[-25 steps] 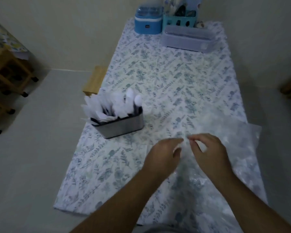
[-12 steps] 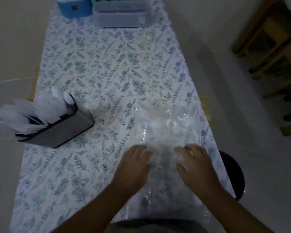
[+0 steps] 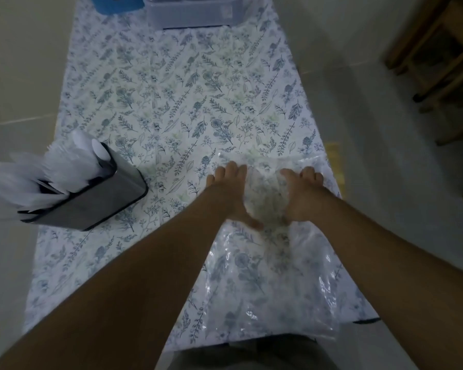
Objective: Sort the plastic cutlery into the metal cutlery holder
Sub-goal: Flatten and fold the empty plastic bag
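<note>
The metal cutlery holder (image 3: pixel 99 201) stands at the table's left edge, packed with white plastic cutlery (image 3: pixel 56 166) that sticks out of its top. A clear, crumpled plastic bag (image 3: pixel 265 276) lies flat on the near right part of the table. My left hand (image 3: pixel 229 188) and my right hand (image 3: pixel 301 193) rest palm-down on the bag's far end, fingers stretched out, thumbs pointing toward each other. The bag bulges a little between them. I see no loose cutlery on the cloth or in the bag.
A floral tablecloth (image 3: pixel 185 89) covers the long table. At the far end stand a clear plastic box (image 3: pixel 193 12) and a blue container (image 3: pixel 118 4). Wooden furniture (image 3: pixel 439 49) stands on the floor to the right.
Both hands have gone from pinching the bag's edge to lying flat on it, and have slid farther from me along it. The view has swung, so the holder now sits far left.
</note>
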Demonstrator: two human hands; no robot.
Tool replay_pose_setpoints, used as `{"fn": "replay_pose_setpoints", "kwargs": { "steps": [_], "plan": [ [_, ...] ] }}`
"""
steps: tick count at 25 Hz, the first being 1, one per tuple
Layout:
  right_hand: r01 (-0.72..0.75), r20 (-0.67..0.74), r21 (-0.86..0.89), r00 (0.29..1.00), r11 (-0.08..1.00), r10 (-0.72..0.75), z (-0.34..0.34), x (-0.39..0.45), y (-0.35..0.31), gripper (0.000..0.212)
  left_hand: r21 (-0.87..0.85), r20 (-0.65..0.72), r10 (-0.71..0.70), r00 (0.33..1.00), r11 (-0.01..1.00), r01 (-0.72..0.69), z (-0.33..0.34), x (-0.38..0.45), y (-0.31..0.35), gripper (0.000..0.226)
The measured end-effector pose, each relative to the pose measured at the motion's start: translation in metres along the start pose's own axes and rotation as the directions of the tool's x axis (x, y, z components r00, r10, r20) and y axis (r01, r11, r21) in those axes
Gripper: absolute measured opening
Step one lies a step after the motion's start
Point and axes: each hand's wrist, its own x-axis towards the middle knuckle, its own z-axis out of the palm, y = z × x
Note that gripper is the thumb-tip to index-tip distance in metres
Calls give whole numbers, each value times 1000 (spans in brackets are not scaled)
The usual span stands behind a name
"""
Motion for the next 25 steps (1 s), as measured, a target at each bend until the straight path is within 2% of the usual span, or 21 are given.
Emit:
{"fn": "replay_pose_setpoints", "kwargs": {
  "steps": [2, 3, 4, 6, 8, 9, 10, 11, 14, 17, 18, 20, 21, 23, 24, 25],
  "plan": [
    [-14, -18, 171, 1000, 985, 18, 2, -4, 5, 90, -249, -141, -86, 986, 967, 48, -5, -4, 1, 87],
    [-24, -30, 303, 999, 953, 35, 6, -13, 13, 83, -410, -202, -150, 968, 910, 56, -2, -12, -1, 64],
    [-39, -40, 462, 997, 886, 65, 12, -27, 21, 76, -567, -241, -218, 946, 822, 44, 6, -27, -2, 51],
    [-97, -35, 730, 983, 677, 179, 25, -61, 34, 64, -783, -204, -343, 917, 619, 57, 27, -63, -1, 45],
    [-163, 19, 887, 948, 432, 318, 37, -82, 40, 58, -938, -21, -444, 896, 319, 136, 45, -87, 4, 50],
    [-176, 64, 939, 933, 296, 354, 40, -85, 42, 56, -977, 66, -471, 880, 149, 153, 51, -90, 6, 52],
    [-180, 113, 972, 923, 153, 367, 39, -84, 42, 52, -987, 127, -485, 865, 21, 157, 54, -87, 7, 52],
    [-178, 152, 983, 921, 38, 360, 38, -81, 43, 46, -986, 165, -486, 858, -56, 158, 56, -80, 6, 50],
    [-204, 229, 972, 926, -115, 298, 36, -70, 45, 30, -969, 238, -426, 873, -172, 180, 56, -59, -3, 38],
    [-230, 256, 965, 934, -128, 251, 43, -68, 47, 19, -931, 333, -350, 876, -270, 246, 53, -55, -16, 27],
    [-236, 267, 960, 933, -152, 241, 44, -70, 48, 17, -912, 359, -314, 879, -319, 259, 52, -59, -19, 30],
    [-214, 269, 946, 937, -242, 223, 51, -73, 53, 34, -880, 363, -255, 896, -409, 240, 52, -69, -25, 46],
    [-184, 251, 939, 944, -289, 215, 53, -75, 59, 42, -882, 334, -228, 915, -418, 218, 55, -75, -30, 51],
    [-136, 196, 934, 968, -329, 156, 59, -83, 69, 43, -907, 258, -152, 954, -378, 185, 61, -90, -44, 50],
    [-125, 161, 943, 982, -309, 95, 63, -91, 71, 37, -941, 208, -108, 972, -293, 169, 63, -99, -52, 43],
    [-123, 138, 972, 988, -203, 64, 67, -99, 74, 27, -976, 157, -66, 985, -161, 144, 67, -104, -61, 35]
  ]
}}
